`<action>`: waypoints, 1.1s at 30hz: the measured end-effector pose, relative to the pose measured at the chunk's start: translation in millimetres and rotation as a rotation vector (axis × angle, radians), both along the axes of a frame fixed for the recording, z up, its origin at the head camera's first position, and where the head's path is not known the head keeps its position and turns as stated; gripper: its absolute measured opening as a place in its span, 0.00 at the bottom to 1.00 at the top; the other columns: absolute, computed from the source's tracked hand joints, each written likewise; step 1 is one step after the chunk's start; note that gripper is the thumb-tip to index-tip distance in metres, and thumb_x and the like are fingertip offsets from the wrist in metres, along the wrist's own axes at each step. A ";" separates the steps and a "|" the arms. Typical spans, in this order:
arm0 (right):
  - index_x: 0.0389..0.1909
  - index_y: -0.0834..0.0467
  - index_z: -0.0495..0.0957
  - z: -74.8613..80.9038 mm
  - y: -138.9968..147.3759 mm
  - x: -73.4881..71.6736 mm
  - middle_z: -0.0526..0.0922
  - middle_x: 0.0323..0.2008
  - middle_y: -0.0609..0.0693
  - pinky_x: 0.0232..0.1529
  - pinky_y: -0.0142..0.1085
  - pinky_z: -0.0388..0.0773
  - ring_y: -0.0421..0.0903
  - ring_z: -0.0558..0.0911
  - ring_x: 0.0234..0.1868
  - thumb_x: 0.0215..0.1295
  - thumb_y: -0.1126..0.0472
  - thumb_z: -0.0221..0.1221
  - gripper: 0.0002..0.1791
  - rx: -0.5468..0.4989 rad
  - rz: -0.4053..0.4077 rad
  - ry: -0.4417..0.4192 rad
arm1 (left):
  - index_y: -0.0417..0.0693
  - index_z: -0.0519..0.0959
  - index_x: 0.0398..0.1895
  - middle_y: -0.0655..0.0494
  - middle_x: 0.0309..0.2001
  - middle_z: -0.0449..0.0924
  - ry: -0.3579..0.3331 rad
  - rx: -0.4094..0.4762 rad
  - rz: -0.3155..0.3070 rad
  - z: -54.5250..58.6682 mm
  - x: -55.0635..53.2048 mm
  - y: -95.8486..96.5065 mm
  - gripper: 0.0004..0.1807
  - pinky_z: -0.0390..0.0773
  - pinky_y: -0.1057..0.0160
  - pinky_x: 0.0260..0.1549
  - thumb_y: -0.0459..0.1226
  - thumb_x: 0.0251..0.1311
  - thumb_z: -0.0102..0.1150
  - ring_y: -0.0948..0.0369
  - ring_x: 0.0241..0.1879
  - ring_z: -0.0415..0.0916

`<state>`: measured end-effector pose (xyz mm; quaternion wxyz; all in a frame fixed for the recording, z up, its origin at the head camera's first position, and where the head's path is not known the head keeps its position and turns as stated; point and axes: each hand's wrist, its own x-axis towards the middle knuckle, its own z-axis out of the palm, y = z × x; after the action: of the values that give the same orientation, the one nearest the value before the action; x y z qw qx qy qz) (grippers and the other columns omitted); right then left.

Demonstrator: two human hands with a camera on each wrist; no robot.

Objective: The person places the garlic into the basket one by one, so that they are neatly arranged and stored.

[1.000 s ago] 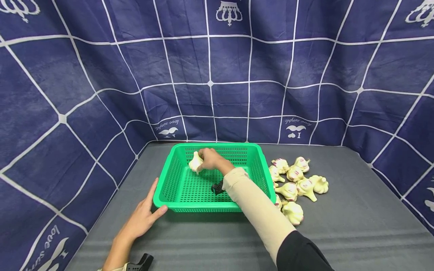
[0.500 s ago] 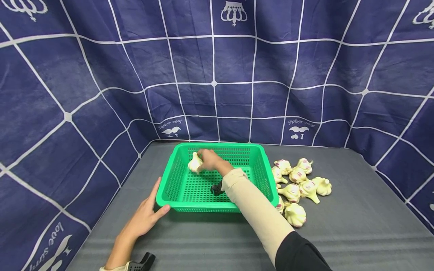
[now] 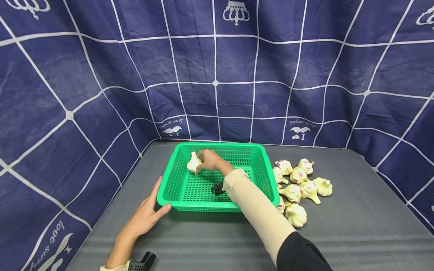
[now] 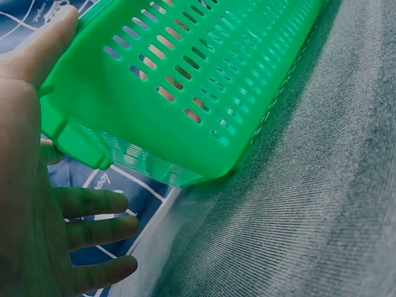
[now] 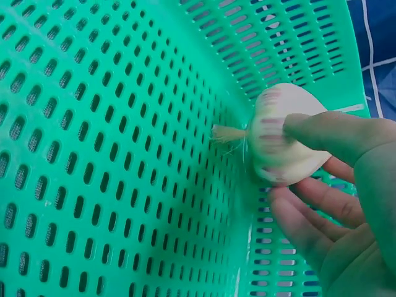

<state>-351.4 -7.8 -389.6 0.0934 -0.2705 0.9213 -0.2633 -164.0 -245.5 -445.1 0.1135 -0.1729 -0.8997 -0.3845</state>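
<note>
In the head view my right hand holds a garlic bulb inside a green slotted plastic basket, toward its back left. The right wrist view shows thumb and fingers pinching this bulb, its root tuft close to the basket floor; I cannot tell whether they touch. At the basket's front left corner rests my left hand. Its thumb lies against the rim, and three straight fingers are spread below the rim, apart from the basket wall.
Several garlic bulbs lie loosely piled on the grey table cloth, close to the basket's right side. A blue curtain with white lines hangs behind and along the left. Black wrist devices are worn at both wrists.
My right hand and the garlic bulb have shifted slightly left within the basket. The left hand stays at the same corner. The head view has turned a little left.
</note>
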 end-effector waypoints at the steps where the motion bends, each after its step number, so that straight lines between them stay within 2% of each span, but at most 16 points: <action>1: 0.63 0.63 0.73 -0.3 0.0 -0.1 0.85 0.48 0.56 0.51 0.38 0.77 0.49 0.82 0.50 0.60 0.58 0.70 0.31 -0.005 0.000 -0.008 | 0.57 0.38 0.81 0.32 0.72 0.56 0.000 0.000 0.001 -0.2 0.2 0.1 0.53 0.62 0.34 0.59 0.43 0.63 0.64 0.36 0.67 0.60; 8: 0.64 0.60 0.73 -0.6 -2.7 -1.0 0.84 0.50 0.55 0.62 0.42 0.69 0.49 0.81 0.52 0.59 0.56 0.71 0.33 0.009 0.015 0.018 | 0.57 0.39 0.81 0.33 0.72 0.57 0.002 -0.003 0.002 1.1 1.0 1.3 0.52 0.62 0.34 0.59 0.44 0.63 0.64 0.37 0.67 0.61; 14: 0.64 0.60 0.73 0.6 -2.8 0.0 0.83 0.50 0.56 0.57 0.42 0.73 0.50 0.80 0.52 0.60 0.55 0.70 0.32 0.011 0.020 0.021 | 0.56 0.39 0.81 0.33 0.72 0.56 0.008 -0.011 0.004 1.9 1.4 1.0 0.52 0.62 0.34 0.59 0.44 0.63 0.64 0.36 0.67 0.61; 21: 0.64 0.60 0.73 5.7 3.0 -1.0 0.83 0.51 0.57 0.63 0.44 0.68 0.50 0.80 0.54 0.63 0.55 0.67 0.30 0.001 0.006 0.034 | 0.57 0.38 0.81 0.31 0.72 0.57 -0.002 -0.019 0.005 3.1 1.9 -0.5 0.52 0.62 0.33 0.59 0.44 0.64 0.63 0.35 0.67 0.60; 25: 0.64 0.62 0.72 10.7 9.3 -2.8 0.82 0.52 0.61 0.57 0.44 0.74 0.54 0.79 0.55 0.64 0.56 0.66 0.30 -0.034 -0.001 0.024 | 0.58 0.37 0.81 0.31 0.72 0.56 -0.002 -0.019 0.008 3.4 2.6 -0.8 0.53 0.62 0.33 0.58 0.43 0.64 0.63 0.35 0.67 0.60; 33: 0.67 0.61 0.70 21.4 28.8 -2.7 0.81 0.55 0.62 0.55 0.45 0.76 0.54 0.80 0.56 0.66 0.56 0.65 0.31 -0.065 -0.001 -0.013 | 0.59 0.36 0.81 0.32 0.73 0.55 -0.023 -0.008 0.000 0.9 -0.1 0.3 0.52 0.60 0.33 0.59 0.43 0.65 0.62 0.35 0.68 0.58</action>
<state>-354.1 21.0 -368.1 0.0905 -0.2711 0.9117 -0.2950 -164.1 -245.2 -444.2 0.1024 -0.1687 -0.9024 -0.3830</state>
